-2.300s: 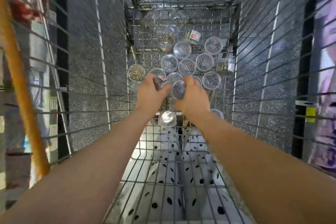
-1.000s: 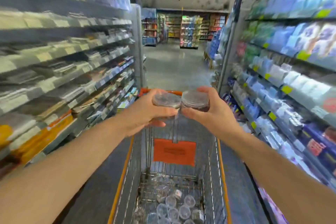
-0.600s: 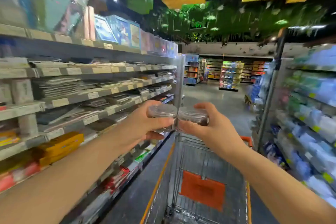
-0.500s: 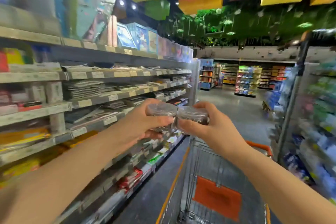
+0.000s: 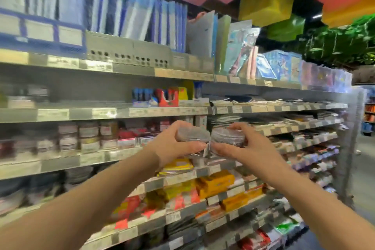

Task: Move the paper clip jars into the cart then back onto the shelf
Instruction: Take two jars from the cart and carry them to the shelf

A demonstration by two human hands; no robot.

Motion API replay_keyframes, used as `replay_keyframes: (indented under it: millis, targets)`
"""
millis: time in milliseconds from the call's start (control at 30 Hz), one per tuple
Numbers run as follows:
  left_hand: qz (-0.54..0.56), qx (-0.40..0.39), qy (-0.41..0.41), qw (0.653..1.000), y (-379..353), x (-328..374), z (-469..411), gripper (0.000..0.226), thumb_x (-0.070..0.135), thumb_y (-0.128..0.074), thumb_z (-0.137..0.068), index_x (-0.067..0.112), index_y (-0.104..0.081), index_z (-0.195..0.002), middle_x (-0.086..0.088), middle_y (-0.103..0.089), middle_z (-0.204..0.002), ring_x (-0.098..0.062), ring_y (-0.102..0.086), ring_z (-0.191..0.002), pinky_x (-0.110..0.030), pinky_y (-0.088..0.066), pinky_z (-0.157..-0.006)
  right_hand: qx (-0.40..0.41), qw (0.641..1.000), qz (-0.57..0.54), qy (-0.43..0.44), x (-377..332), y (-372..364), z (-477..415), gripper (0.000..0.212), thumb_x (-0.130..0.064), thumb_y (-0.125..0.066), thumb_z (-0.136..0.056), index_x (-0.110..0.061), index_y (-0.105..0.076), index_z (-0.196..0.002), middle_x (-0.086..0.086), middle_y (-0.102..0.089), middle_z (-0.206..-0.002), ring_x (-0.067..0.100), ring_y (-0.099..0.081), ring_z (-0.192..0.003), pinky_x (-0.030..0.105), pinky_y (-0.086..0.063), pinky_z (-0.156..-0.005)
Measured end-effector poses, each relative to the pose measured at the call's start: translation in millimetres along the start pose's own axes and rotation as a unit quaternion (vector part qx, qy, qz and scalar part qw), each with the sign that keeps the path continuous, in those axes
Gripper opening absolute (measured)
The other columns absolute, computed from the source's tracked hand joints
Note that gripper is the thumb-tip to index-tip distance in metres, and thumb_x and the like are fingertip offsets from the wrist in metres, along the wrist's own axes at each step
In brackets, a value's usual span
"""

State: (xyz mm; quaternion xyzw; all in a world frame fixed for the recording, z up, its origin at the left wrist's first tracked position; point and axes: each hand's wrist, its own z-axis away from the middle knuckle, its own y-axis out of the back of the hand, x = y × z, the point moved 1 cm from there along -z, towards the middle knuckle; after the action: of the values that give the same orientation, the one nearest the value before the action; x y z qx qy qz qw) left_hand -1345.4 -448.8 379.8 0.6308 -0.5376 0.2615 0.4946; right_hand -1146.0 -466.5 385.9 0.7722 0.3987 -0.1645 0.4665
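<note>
Head-camera view: two bare arms reached toward long grey metal shop shelving (image 5: pixel 60 161) packed with stationery. The left hand (image 5: pixel 172 146) gripped a small round clear plastic jar (image 5: pixel 192 135), with its fingers curled over the lid and its thumb beneath. The right hand (image 5: pixel 251 148) gripped a matching clear jar with dark contents (image 5: pixel 227 137) in the same way. The two jars were held level and close together in the air before the middle shelves. Neither rested on a shelf, and whether they touched could not be told. The cart was out of view. Further left, blurred stacks of labelled jars (image 5: pixel 89 136) stood on one shelf.

The step appeared to be returning the jars to the shelf. Doing it well would probably mean carrying both leftward to those stacks, keeping them upright, setting each flat on the shelf or squarely on another lid, and letting go one hand at a time so that no stack toppled.
</note>
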Motion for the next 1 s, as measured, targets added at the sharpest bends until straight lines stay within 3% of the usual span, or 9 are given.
replay_keyframes:
  millis: [100, 200, 333, 467, 633, 700, 767, 900, 1000]
  targets:
    - [-0.018, 0.025, 0.005, 1.0, 70, -25, -10, 0.057, 0.046, -0.08, -0.05, 0.032, -0.053, -0.098, 0.006, -0.064, -0.09, -0.004, -0.064, -0.077, -0.021, -0.049, -0.068, -0.018, 0.999, -0.039, 0.02, -23, -59, -46, 0.055, -0.057, -0.07, -0.068, -0.038, -0.044, -0.112, -0.025, -0.053, -0.095, -0.004, -0.054, -0.082, 0.014, -0.045, -0.065]
    - [-0.016, 0.049, 0.023, 0.998, 128, -48, -17, 0.063, 0.038, -0.084, -0.057, 0.029, -0.051, -0.111, 0.003, -0.066, -0.096, -0.002, -0.066, -0.076, -0.019, -0.051, -0.067, -0.047, 0.996, -0.064, 0.039, -42, -109, -88, 0.051, -0.056, -0.069, -0.07, -0.039, -0.044, -0.111, -0.021, -0.055, -0.093, -0.002, -0.055, -0.079, 0.015, -0.042, -0.059]
    - [-0.043, 0.092, 0.032, 0.994, 187, -76, -34, 0.057, 0.034, -0.082, -0.064, 0.023, -0.052, -0.111, -0.001, -0.067, -0.096, -0.005, -0.065, -0.077, -0.018, -0.049, -0.065, -0.068, 0.993, -0.074, 0.068, -56, -169, -144, 0.058, -0.058, -0.07, -0.068, -0.039, -0.044, -0.116, -0.014, -0.055, -0.097, 0.003, -0.053, -0.085, 0.02, -0.041, -0.064]
    - [-0.087, 0.147, 0.044, 0.984, 235, -104, -52, 0.067, 0.048, -0.08, -0.053, 0.028, -0.052, -0.111, 0.002, -0.069, -0.099, -0.009, -0.067, -0.089, -0.021, -0.05, -0.074, -0.096, 0.984, -0.092, 0.116, -65, -221, -200, 0.054, -0.058, -0.068, -0.069, -0.04, -0.044, -0.114, -0.026, -0.045, -0.09, -0.003, -0.048, -0.08, 0.016, -0.035, -0.061]
    - [-0.155, 0.248, 0.05, 0.955, 281, -120, -87, 0.058, 0.05, -0.082, -0.058, 0.033, -0.053, -0.105, 0.009, -0.066, -0.098, 0.0, -0.064, -0.085, -0.015, -0.049, -0.066, -0.143, 0.967, -0.126, 0.171, -81, -273, -271, 0.058, -0.058, -0.071, -0.066, -0.038, -0.048, -0.116, -0.019, -0.054, -0.089, -0.002, -0.052, -0.079, 0.017, -0.037, -0.06]
    - [-0.194, 0.278, 0.05, 0.939, 299, -123, -102, 0.063, 0.06, -0.075, -0.048, 0.035, -0.053, -0.101, 0.011, -0.066, -0.096, -0.001, -0.064, -0.085, -0.019, -0.05, -0.071, -0.165, 0.958, -0.132, 0.194, -89, -289, -298, 0.059, -0.061, -0.07, -0.064, -0.039, -0.049, -0.114, -0.017, -0.056, -0.089, -0.001, -0.053, -0.08, 0.016, -0.036, -0.06]
    - [-0.228, 0.296, 0.056, 0.926, 316, -124, -114, 0.064, 0.064, -0.068, -0.044, 0.036, -0.052, -0.1, 0.01, -0.066, -0.095, -0.005, -0.064, -0.087, -0.024, -0.051, -0.075, -0.185, 0.948, -0.141, 0.219, -98, -303, -322, 0.058, -0.063, -0.069, -0.062, -0.041, -0.049, -0.112, -0.018, -0.055, -0.083, -0.002, -0.053, -0.075, 0.015, -0.035, -0.059]
    - [-0.266, 0.321, 0.069, 0.906, 346, -123, -126, 0.052, 0.061, -0.07, -0.051, 0.035, -0.053, -0.093, 0.015, -0.065, -0.083, 0.0, -0.061, -0.075, -0.02, -0.046, -0.067, -0.221, 0.929, -0.153, 0.255, -118, -327, -357, 0.057, -0.062, -0.069, -0.06, -0.04, -0.05, -0.11, -0.02, -0.059, -0.091, -0.006, -0.056, -0.08, 0.01, -0.04, -0.06]
    - [-0.313, 0.322, 0.091, 0.889, 373, -120, -130, 0.048, 0.054, -0.076, -0.06, 0.032, -0.055, -0.097, 0.014, -0.065, -0.091, -0.002, -0.062, -0.082, -0.019, -0.047, -0.069, -0.249, 0.917, -0.142, 0.279, -140, -345, -380, 0.071, -0.073, -0.06, -0.044, -0.037, -0.048, -0.104, -0.024, -0.055, -0.09, -0.006, -0.053, -0.081, 0.012, -0.041, -0.064]
